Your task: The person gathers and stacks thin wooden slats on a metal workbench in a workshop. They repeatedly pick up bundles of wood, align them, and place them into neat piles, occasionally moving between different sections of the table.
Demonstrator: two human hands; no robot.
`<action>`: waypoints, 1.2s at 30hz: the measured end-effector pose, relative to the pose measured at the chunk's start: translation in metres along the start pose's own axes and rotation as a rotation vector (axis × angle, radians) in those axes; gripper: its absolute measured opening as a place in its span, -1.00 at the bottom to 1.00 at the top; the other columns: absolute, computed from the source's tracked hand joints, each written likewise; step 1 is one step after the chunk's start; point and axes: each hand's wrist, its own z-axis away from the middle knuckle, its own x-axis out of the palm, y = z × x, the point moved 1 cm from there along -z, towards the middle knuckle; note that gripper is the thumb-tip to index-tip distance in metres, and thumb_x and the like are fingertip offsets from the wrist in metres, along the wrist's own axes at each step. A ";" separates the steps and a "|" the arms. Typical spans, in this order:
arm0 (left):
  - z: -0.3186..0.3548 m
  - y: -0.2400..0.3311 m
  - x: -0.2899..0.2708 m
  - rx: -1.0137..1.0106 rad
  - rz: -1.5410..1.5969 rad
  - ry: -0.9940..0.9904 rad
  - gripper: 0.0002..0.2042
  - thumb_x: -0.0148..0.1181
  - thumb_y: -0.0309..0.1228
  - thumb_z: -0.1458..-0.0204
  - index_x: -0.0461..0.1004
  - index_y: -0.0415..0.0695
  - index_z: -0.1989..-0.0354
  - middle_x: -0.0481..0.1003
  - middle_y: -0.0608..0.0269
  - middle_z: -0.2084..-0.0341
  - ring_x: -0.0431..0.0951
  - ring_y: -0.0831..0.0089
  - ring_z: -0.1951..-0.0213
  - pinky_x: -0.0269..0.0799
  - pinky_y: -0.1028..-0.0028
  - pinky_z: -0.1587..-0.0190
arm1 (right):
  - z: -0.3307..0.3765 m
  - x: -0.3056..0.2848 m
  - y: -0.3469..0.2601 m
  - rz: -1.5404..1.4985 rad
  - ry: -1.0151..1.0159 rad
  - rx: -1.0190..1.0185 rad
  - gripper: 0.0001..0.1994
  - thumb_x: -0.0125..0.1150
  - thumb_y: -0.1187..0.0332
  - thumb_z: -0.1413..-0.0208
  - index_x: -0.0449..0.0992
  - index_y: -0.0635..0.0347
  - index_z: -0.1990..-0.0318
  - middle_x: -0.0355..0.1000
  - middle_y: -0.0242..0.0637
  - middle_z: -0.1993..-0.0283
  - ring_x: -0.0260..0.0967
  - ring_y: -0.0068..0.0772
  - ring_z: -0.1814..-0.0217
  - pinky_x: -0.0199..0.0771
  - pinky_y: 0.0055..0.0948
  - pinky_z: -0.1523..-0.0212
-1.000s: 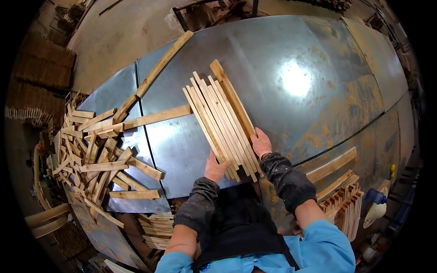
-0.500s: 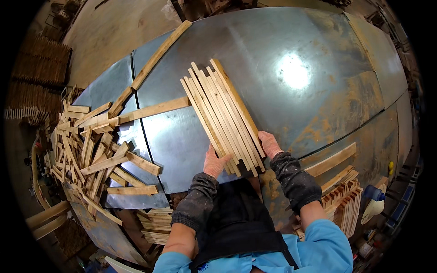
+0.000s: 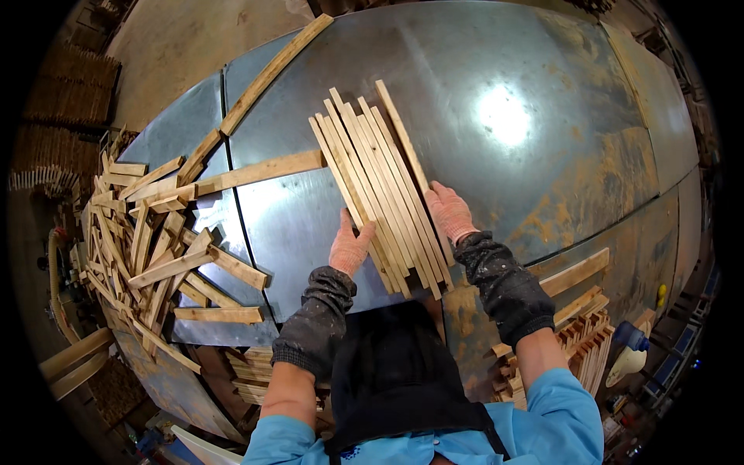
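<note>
A row of pale wooden strips (image 3: 372,186) lies side by side on the metal tabletop before me, their far ends uneven. My left hand (image 3: 351,244), in a pinkish knit glove, grips the left edge of the row, thumb over the outer strips. On the other side my right hand (image 3: 449,211), gloved alike, holds the outermost right strip (image 3: 401,132). That strip reaches farther out than the others, with a narrow gap between it and the row at the far end. The fingertips under both hands are partly hidden.
A jumbled heap of wood offcuts (image 3: 167,263) covers the table's left end. One long board (image 3: 260,169) points from it to the row; another (image 3: 275,74) lies along the far edge. Stacked strips (image 3: 585,349) stand lower right, near a blue-capped container (image 3: 632,341). The metal tabletop (image 3: 465,62) has seams.
Both hands have slid farther along the row, away from my body. The outermost right strip has turned to show a narrower face, and a gap has opened beside its far end.
</note>
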 end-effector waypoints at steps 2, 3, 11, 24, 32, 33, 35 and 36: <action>-0.009 0.005 -0.002 0.031 -0.011 -0.044 0.01 0.21 0.07 -0.24 -0.23 -0.24 -0.64 0.61 -0.22 -0.09 0.62 -0.08 -0.14 0.49 0.16 -0.21 | -0.010 0.015 -0.002 0.332 -0.044 -0.177 -0.36 -0.01 -0.08 -0.39 0.36 0.16 -0.45 0.36 0.01 -0.40 0.34 0.12 -0.39 0.35 -0.04 -0.42; -0.014 0.005 -0.002 0.005 -0.025 -0.074 0.04 0.22 0.07 -0.24 -0.28 -0.23 -0.64 0.59 -0.23 -0.12 0.60 -0.08 -0.17 0.48 0.16 -0.23 | -0.006 0.019 -0.027 0.231 -0.057 -0.008 -0.33 0.01 -0.12 -0.37 0.37 0.17 -0.44 0.35 0.00 -0.41 0.33 0.12 -0.41 0.34 -0.04 -0.43; 0.004 -0.009 -0.004 -0.036 0.501 -0.160 0.04 0.42 -0.35 -0.12 -0.22 -0.16 -0.64 0.31 -0.07 -0.40 0.42 0.10 -0.36 0.37 0.22 -0.40 | 0.035 0.025 -0.056 0.011 -0.074 0.201 -0.30 0.16 -0.16 -0.23 0.47 0.22 -0.33 0.46 0.09 -0.23 0.40 0.12 -0.33 0.40 -0.04 -0.34; 0.124 0.000 -0.090 0.117 1.020 -0.327 -0.12 0.35 -0.61 -0.10 0.01 -0.12 -0.59 0.44 0.04 -0.28 0.52 0.21 -0.24 0.49 0.21 -0.31 | 0.178 0.001 -0.146 0.052 0.115 0.117 -0.40 0.30 -0.15 -0.16 0.60 0.22 -0.09 0.52 0.00 -0.06 0.51 0.05 -0.14 0.50 -0.04 -0.18; 0.182 -0.008 -0.148 0.195 1.118 -0.220 -0.19 0.35 -0.59 -0.12 0.09 -0.13 -0.54 0.48 0.01 -0.20 0.60 0.22 -0.13 0.59 0.24 -0.20 | 0.214 0.013 -0.197 0.076 0.186 -0.093 -0.41 0.31 -0.13 -0.19 0.59 0.21 -0.13 0.53 -0.05 -0.04 0.54 0.01 -0.08 0.53 -0.06 -0.14; 0.193 -0.009 -0.153 0.230 1.146 -0.182 -0.21 0.35 -0.57 -0.11 0.11 -0.15 -0.53 0.49 0.02 -0.20 0.60 0.22 -0.13 0.59 0.23 -0.21 | 0.220 0.008 -0.210 0.071 0.162 -0.129 -0.41 0.32 -0.13 -0.20 0.59 0.20 -0.14 0.53 -0.05 -0.04 0.54 0.01 -0.08 0.53 -0.05 -0.14; 0.212 -0.019 -0.160 0.295 1.182 -0.114 -0.14 0.36 -0.59 -0.11 0.04 -0.11 -0.58 0.48 0.02 -0.21 0.60 0.24 -0.13 0.59 0.27 -0.20 | 0.231 0.009 -0.227 0.050 0.130 -0.209 -0.41 0.32 -0.12 -0.20 0.58 0.20 -0.16 0.53 -0.05 -0.04 0.54 0.00 -0.08 0.53 -0.05 -0.15; 0.220 -0.025 -0.163 0.321 1.165 -0.076 -0.14 0.36 -0.59 -0.11 0.04 -0.11 -0.58 0.49 0.03 -0.21 0.60 0.24 -0.14 0.59 0.27 -0.20 | 0.234 0.008 -0.232 0.039 0.123 -0.254 -0.41 0.32 -0.11 -0.21 0.58 0.19 -0.17 0.53 -0.05 -0.04 0.54 0.01 -0.08 0.53 -0.05 -0.14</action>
